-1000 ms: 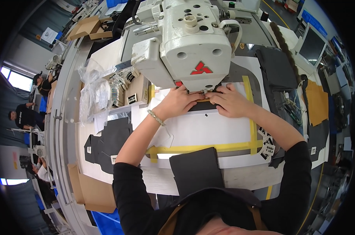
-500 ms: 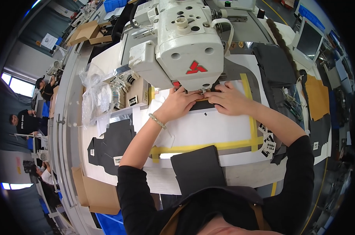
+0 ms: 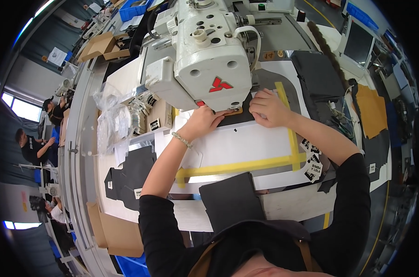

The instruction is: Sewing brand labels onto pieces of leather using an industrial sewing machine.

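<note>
Under the white sewing machine head (image 3: 214, 69) lies a small black fabric piece (image 3: 236, 119), with a narrow tan strip (image 3: 238, 111) at its far edge. My left hand (image 3: 204, 122) reaches in from the left, fingers stretched out flat by the piece. Its fingertips end beside the tan strip, partly hidden below the machine head. To the right of the piece is my right hand (image 3: 270, 110), its fingers loosely bent and nothing visible in them. Both hands are over a white sheet (image 3: 237, 145) edged with yellow tape (image 3: 241, 165).
Black fabric pieces (image 3: 232, 198) are stacked at the near edge, with more (image 3: 131, 173) at left. A clear plastic bag (image 3: 110, 115) and a box of labels (image 3: 161, 111) stand left. Loose labels (image 3: 313, 166) lie right, near a monitor (image 3: 358, 44).
My right hand has drawn back to the right, off the black piece and away from my left hand, and its fingers have bent. My left hand stays by the piece. The view has shifted slightly.
</note>
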The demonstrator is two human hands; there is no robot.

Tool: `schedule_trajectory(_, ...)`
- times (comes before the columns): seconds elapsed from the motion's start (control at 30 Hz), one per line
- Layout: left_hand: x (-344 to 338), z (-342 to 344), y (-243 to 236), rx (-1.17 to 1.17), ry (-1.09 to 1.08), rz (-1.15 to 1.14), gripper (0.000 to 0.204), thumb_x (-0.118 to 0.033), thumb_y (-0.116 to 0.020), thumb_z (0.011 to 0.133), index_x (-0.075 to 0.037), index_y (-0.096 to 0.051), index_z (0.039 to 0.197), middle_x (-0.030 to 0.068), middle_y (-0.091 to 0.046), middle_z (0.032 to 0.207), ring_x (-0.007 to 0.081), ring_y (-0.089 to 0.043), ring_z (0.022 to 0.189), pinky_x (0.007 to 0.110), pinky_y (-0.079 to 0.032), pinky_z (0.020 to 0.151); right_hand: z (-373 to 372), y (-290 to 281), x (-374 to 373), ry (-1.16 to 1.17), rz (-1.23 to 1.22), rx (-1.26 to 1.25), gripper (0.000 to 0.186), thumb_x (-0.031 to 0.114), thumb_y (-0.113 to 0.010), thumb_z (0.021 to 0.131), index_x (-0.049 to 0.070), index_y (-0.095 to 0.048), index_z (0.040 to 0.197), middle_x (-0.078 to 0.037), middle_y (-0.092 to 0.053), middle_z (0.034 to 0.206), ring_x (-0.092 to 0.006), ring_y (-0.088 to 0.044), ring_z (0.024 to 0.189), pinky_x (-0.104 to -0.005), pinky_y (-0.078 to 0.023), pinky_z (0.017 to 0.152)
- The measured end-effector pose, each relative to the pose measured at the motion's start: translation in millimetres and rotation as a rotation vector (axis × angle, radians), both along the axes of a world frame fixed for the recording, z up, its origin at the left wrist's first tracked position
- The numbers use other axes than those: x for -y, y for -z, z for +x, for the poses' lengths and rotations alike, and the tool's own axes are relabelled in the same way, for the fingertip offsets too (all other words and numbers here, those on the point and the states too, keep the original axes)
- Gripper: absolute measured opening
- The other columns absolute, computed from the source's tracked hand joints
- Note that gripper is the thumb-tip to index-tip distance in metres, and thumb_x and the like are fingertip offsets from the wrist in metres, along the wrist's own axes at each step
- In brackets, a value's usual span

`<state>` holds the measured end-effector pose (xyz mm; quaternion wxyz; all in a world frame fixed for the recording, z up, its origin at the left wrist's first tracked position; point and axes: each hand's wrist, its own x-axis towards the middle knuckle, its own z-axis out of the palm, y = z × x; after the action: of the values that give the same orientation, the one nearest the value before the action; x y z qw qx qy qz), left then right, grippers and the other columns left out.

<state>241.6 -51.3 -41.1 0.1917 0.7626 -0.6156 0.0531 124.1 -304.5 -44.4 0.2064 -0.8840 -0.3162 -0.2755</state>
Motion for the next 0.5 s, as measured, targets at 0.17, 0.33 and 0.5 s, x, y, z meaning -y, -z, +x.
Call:
schedule_trajectory(0.17,-0.4,-4.5,2.5,-0.033,-0.11,0.141,0.035,-0.019,-0.061,0.091,-0.027,-0.066,0.124,0.0147,-0.065,0.084,0.0348,-0.061,0.085,0.043,-0.049,0.078,0.9,1.9,-0.4,-0.011,0.029,-0.021,0.007,0.009,-0.066,0.073,0.009,-0.059,0.073,-0.002,-0.059,0.08,-0.0223,-0.054,0.084,-0.0365,-0.042,0.076)
schedule_trajectory(0.33,-5.9,-7.9,2.2,-0.018,-0.111,0.102,0.038,-0.018,-0.062,0.09,-0.027,-0.065,0.127,0.0105,-0.066,0.102,0.0303,-0.055,0.104,0.042,-0.039,0.09,2.4,3.5,-2.3,0.005,0.051,-0.02,0.004,0.01,-0.066,0.073,0.008,-0.065,0.075,-0.003,-0.062,0.084,-0.022,-0.055,0.087,-0.0352,-0.043,0.077)
schedule_trajectory(0.5,-16.0,-16.3,-15.4,-0.016,-0.144,0.156,0.04,-0.022,-0.067,0.086,-0.021,-0.065,0.126,0.0054,-0.065,0.106,0.0232,-0.053,0.11,0.04,-0.039,0.094,1.1,3.8,-0.5,0.02,0.052,-0.01,0.005,0.009,-0.067,0.072,0.007,-0.066,0.077,-0.003,-0.063,0.086,-0.0223,-0.055,0.088,-0.0355,-0.043,0.077)
